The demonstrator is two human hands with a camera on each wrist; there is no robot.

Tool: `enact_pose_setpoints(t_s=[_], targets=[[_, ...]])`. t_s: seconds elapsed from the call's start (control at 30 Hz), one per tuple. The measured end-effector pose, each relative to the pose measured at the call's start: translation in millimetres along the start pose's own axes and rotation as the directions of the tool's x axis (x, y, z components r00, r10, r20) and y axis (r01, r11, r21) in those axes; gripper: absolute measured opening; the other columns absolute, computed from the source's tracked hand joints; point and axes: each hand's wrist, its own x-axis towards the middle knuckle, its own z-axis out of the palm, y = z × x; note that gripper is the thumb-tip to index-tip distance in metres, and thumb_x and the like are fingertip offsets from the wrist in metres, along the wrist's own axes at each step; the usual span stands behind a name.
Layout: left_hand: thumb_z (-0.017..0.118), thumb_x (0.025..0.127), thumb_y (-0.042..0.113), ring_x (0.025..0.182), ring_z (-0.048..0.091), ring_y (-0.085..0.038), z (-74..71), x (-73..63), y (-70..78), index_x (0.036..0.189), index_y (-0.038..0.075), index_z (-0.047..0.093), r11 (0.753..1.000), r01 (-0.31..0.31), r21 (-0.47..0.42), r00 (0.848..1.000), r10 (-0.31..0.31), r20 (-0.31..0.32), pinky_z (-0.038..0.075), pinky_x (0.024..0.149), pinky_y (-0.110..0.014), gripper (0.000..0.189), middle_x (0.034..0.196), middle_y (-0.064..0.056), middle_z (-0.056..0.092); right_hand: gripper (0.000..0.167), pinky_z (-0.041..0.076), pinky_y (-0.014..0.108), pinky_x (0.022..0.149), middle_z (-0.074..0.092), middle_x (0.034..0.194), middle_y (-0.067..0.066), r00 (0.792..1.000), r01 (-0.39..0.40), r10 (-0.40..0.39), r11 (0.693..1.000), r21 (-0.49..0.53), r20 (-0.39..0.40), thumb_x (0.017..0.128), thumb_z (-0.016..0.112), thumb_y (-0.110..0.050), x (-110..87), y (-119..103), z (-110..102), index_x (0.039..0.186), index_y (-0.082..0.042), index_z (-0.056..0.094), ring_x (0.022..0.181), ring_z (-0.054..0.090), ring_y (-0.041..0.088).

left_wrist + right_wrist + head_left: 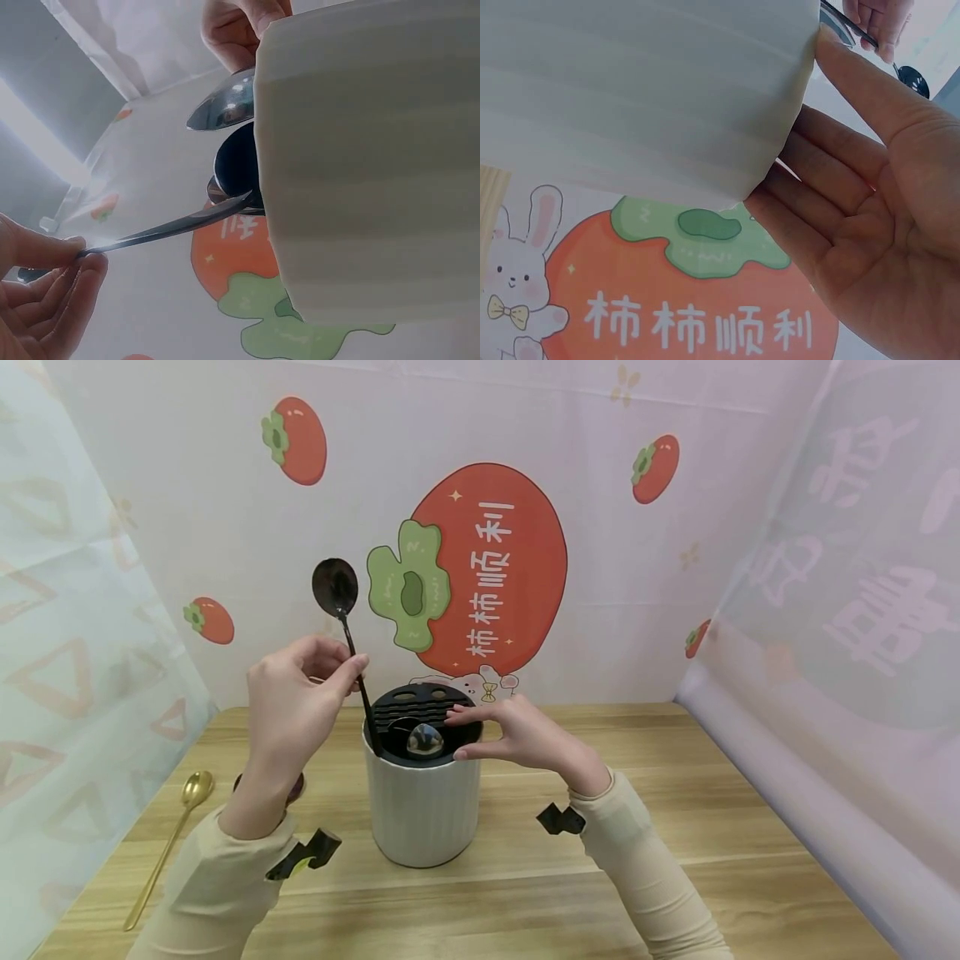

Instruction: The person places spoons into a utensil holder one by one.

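My left hand (296, 693) pinches a long-handled black spoon (335, 587) by its handle between thumb and fingers. The spoon leans with its bowl up and its handle end inside the near left rim of a white ribbed utensil holder (423, 818). At the holder's right rim is my right hand (517, 735), fingers extended over the opening and thumb at the near edge. In the right wrist view its fingers (825, 172) lie against the holder's edge. A shiny spoon bowl (425, 740) sticks up from the opening, with a darker bowl (238, 161) close by in the left wrist view.
A gold spoon (197, 789) lies on the wooden table (600, 877) at the left. Partly hidden behind my left wrist is a dark rounded object (297, 788). A black slotted insert (420, 697) covers the holder's back half. Printed cloth walls (600, 568) surround the table.
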Motion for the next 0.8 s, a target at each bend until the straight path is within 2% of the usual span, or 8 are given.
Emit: enact_pose_setpoints(t_s=[0.23,0.47,0.6,0.7,0.8], targets=[[0.074,0.083,0.020,0.054,0.059,0.005,3.7,2.0,-0.8,0.079,0.006,0.068,1.000,0.006,-0.028,1.000,-0.006,-0.006,0.049,0.056,-0.011,0.016,0.066,-0.006,0.069,0.046,0.032,0.018,0.053,0.062,0.128,0.000,1.000,-0.001,0.001,1.000,-0.007,0.000,0.082,0.073,-0.038,0.3,-0.7,-0.4,0.123,-0.019,0.065,0.037,0.031,0.000],[0.076,0.081,0.018,0.054,0.060,0.001,5.4,1.7,-3.4,0.077,0.006,0.067,0.999,-0.013,-0.045,1.000,0.014,0.021,0.050,0.056,-0.012,0.015,0.065,-0.006,0.069,0.045,0.031,0.018,0.052,0.061,0.129,0.000,1.000,0.003,-0.003,1.000,-0.007,-0.003,0.082,0.073,-0.037,0.4,-0.3,0.3,0.123,-0.019,0.066,0.041,0.021,-0.002],[0.077,0.080,0.016,0.053,0.061,0.001,5.1,0.5,-4.3,0.077,0.007,0.068,0.999,-0.019,-0.025,0.999,0.020,0.043,0.047,0.055,-0.010,0.013,0.065,-0.006,0.069,0.045,0.035,0.018,0.057,0.062,0.128,0.000,1.000,0.005,-0.005,1.000,-0.005,-0.005,0.082,0.073,-0.037,0.4,0.3,0.9,0.122,-0.019,0.066,0.038,0.033,-0.002],[0.076,0.080,0.014,0.053,0.061,0.000,4.0,-0.2,-4.7,0.077,0.006,0.068,0.999,-0.032,-0.005,0.997,0.032,0.069,0.046,0.054,-0.009,0.012,0.066,-0.006,0.070,0.045,0.040,0.019,0.063,0.062,0.127,0.000,1.000,0.011,-0.011,1.000,-0.005,-0.011,0.082,0.073,-0.037,0.5,0.9,1.2,0.122,-0.018,0.066,0.042,0.045,0.000],[0.075,0.081,0.013,0.055,0.062,-0.004,2.5,-0.6,-4.5,0.078,0.007,0.068,0.999,-0.047,0.007,0.994,0.046,0.098,0.045,0.055,-0.009,0.010,0.066,-0.006,0.070,0.045,0.042,0.020,0.064,0.063,0.127,0.000,1.000,0.014,-0.014,1.000,-0.005,-0.014,0.082,0.073,-0.036,0.3,0.9,1.3,0.122,-0.018,0.066,0.045,0.050,0.001]])
